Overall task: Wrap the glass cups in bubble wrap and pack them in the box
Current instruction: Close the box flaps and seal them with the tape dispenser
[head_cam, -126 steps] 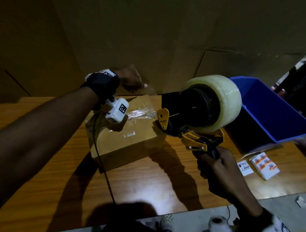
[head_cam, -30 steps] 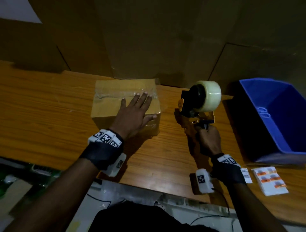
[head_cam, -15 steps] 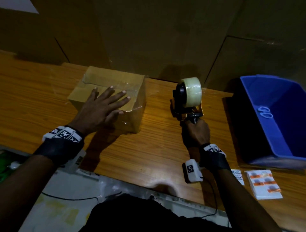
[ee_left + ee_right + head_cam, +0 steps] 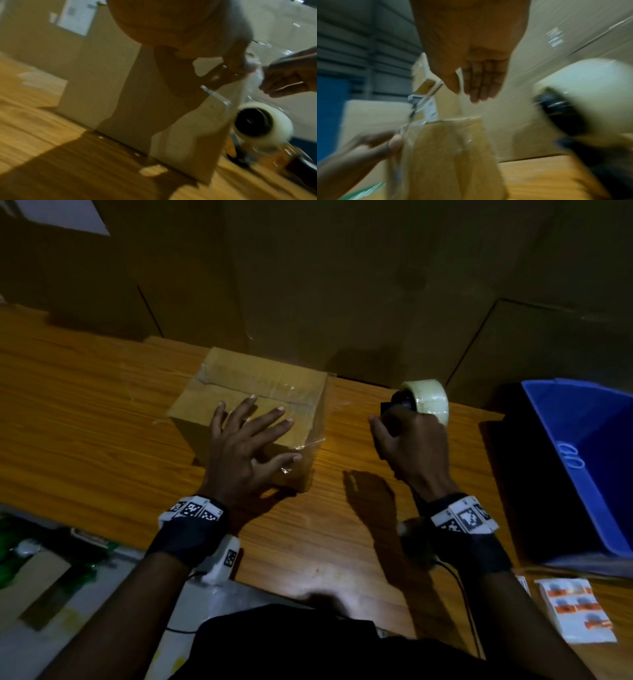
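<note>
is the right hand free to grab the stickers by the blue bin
Probably not yet: the right hand is gripping the tape dispenser. Nothing lies across the stickers beside the blue bin, so once it lets go, likely yes.

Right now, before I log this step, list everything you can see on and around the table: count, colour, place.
box: one, brown cardboard, shut, clear tape over its top, mid table
tape gun: one, clear roll on a dark body, on the table right of the box
bin: one, blue, at the table's right end
scissors: one pair, blue handles, inside the bin
labels: a stack, white with orange marks, near right corner of the table
table: one, wood grain, under it all
cartons: large, brown, standing behind the table; count unclear
left hand: fingers spread flat on the box top
right hand: fingers curled round the tape gun
</note>
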`<state>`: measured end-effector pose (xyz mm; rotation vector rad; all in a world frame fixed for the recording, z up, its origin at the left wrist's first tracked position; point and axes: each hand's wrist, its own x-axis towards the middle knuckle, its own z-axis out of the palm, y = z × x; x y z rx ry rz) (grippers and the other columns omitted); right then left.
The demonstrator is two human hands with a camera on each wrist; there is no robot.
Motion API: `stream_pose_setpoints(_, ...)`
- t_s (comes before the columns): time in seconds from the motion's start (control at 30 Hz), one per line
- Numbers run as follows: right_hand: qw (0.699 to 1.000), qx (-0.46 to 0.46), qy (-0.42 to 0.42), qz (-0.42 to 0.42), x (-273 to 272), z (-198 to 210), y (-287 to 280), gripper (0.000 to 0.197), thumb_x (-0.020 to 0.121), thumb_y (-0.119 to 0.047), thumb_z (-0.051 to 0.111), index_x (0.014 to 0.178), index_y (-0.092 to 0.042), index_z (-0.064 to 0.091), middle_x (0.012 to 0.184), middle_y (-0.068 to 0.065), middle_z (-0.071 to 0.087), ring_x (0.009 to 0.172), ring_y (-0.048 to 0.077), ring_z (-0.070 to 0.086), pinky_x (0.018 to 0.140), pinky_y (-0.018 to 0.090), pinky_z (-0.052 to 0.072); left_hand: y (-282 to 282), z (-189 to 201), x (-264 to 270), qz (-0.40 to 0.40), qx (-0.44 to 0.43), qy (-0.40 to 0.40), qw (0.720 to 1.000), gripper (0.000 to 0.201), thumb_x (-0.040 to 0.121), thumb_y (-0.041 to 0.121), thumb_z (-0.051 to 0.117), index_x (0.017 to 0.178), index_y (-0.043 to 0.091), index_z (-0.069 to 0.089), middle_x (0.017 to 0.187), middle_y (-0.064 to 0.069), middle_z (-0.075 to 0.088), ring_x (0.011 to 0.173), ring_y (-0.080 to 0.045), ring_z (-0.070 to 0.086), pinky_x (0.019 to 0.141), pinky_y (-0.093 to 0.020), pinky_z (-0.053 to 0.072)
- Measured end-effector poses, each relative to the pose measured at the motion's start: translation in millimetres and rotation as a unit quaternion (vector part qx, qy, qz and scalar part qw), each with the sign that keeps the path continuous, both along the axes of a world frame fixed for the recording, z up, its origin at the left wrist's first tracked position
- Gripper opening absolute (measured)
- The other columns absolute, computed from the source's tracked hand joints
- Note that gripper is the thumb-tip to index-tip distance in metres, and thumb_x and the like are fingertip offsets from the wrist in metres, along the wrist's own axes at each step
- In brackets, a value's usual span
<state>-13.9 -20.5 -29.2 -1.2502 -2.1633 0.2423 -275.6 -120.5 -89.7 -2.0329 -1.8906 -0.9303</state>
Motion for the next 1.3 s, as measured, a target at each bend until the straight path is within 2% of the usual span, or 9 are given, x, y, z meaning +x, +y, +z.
stream_pose_setpoints(0.1, 0.990, 0.044, 0.060, 0.121, -46, 4, -2, 0.024, 0.095, -0.034, 0.065, 0.088, -0.011, 0.070, 0.088, 0.002, 0.072, 0.079, 0.017, 0.066, 0.064, 0.032, 0.052, -1, 0, -21, -0.039, 0.009, -0.035, 0.999, 0.054, 0.081, 0.062, 0.065, 0.127, 0.033, 0.067, 0.141, 0.012, 0.057, 0.147, -0.023, 0.033, 0.116, -0.053, 0.013)
stream_pose_setpoints(0.27, 0.962, 0.088, -0.015, 0.257, -102, -7, 4, 0.041, 0.093, -0.048, 0.063, 0.107, -0.010, 0.071, 0.116, 0.009, 0.068, 0.112, 0.026, 0.061, 0.085, 0.036, 0.053, -16, 7, -83, -0.084, -0.037, -0.019, 0.996, 0.057, 0.082, 0.057, 0.065, 0.133, 0.031, 0.063, 0.147, 0.010, 0.051, 0.150, -0.028, 0.025, 0.115, -0.053, 0.013)
stream_pose_setpoints(0.43, 0.946, 0.024, -0.084, 0.312, -143, -21, 14, 0.069, 0.088, -0.069, 0.052, 0.130, -0.015, 0.062, 0.142, 0.004, 0.056, 0.136, 0.024, 0.046, 0.110, 0.042, 0.038, -26, 1, -113, -0.049, -0.042, 0.020, 0.998, 0.075, 0.076, 0.066, 0.069, 0.142, 0.035, 0.051, 0.151, 0.008, 0.048, 0.148, -0.030, 0.030, 0.115, -0.062, 0.015)
stream_pose_setpoints(0.53, 0.945, 0.017, -0.068, 0.320, -152, -32, 20, 0.075, 0.085, -0.070, 0.053, 0.137, -0.016, 0.058, 0.148, 0.002, 0.051, 0.140, 0.022, 0.043, 0.119, 0.045, 0.026, -25, -8, -105, -0.020, -0.037, 0.006, 0.999, 0.082, 0.073, 0.073, 0.068, 0.142, 0.034, 0.049, 0.152, 0.003, 0.047, 0.146, -0.031, 0.031, 0.116, -0.066, 0.010)
stream_pose_setpoints(0.67, 0.939, 0.052, -0.059, 0.334, -153, -40, 27, 0.079, 0.084, -0.073, 0.054, 0.136, -0.015, 0.058, 0.147, 0.004, 0.052, 0.138, 0.023, 0.045, 0.118, 0.048, 0.025, -26, -10, -100, -0.004, -0.027, -0.011, 1.000, 0.089, 0.070, 0.081, 0.064, 0.139, 0.027, 0.054, 0.149, 0.000, 0.048, 0.146, -0.031, 0.031, 0.118, -0.066, 0.005)
stream_pose_setpoints(0.83, 0.927, 0.097, -0.081, 0.354, -154, -44, 34, 0.078, 0.083, -0.067, 0.058, 0.137, -0.010, 0.057, 0.147, 0.008, 0.052, 0.137, 0.026, 0.047, 0.116, 0.052, 0.026, -23, -3, -68, 0.067, -0.011, -0.102, 0.992, 0.089, 0.070, 0.090, 0.050, 0.124, 0.021, 0.062, 0.139, 0.000, 0.055, 0.144, -0.028, 0.033, 0.116, -0.069, 0.008)
stream_pose_setpoints(0.97, 0.906, 0.105, -0.093, 0.399, -145, -34, 51, 0.068, 0.089, -0.060, 0.056, 0.138, -0.012, 0.058, 0.147, 0.006, 0.053, 0.137, 0.025, 0.048, 0.115, 0.049, 0.034, -20, -5, -55, 0.103, 0.007, -0.101, 0.989, 0.080, 0.076, 0.084, 0.053, 0.117, 0.017, 0.065, 0.136, -0.002, 0.058, 0.142, -0.029, 0.038, 0.115, -0.067, 0.017)
stream_pose_setpoints(1.13, 0.915, 0.040, -0.103, 0.387, -144, -21, 77, 0.067, 0.090, -0.066, 0.050, 0.139, -0.020, 0.058, 0.150, 0.000, 0.049, 0.142, 0.020, 0.041, 0.113, 0.050, 0.039, -24, -5, -66, 0.073, 0.012, -0.100, 0.992, 0.065, 0.074, 0.066, 0.069, 0.116, 0.016, 0.067, 0.135, -0.004, 0.058, 0.141, -0.029, 0.038, 0.111, -0.066, 0.027)
stream_pose_setpoints(1.3, 0.919, 0.103, -0.049, 0.378, -152, -40, 48, 0.047, 0.093, -0.045, 0.059, 0.136, -0.024, 0.061, 0.145, -0.003, 0.055, 0.137, 0.016, 0.048, 0.097, 0.039, 0.054, -41, 11, -121, -0.021, -0.077, -0.104, 0.991, 0.070, 0.073, 0.062, 0.069, 0.125, 0.016, 0.063, 0.145, -0.003, 0.052, 0.146, -0.024, 0.033, 0.116, -0.065, 0.021)
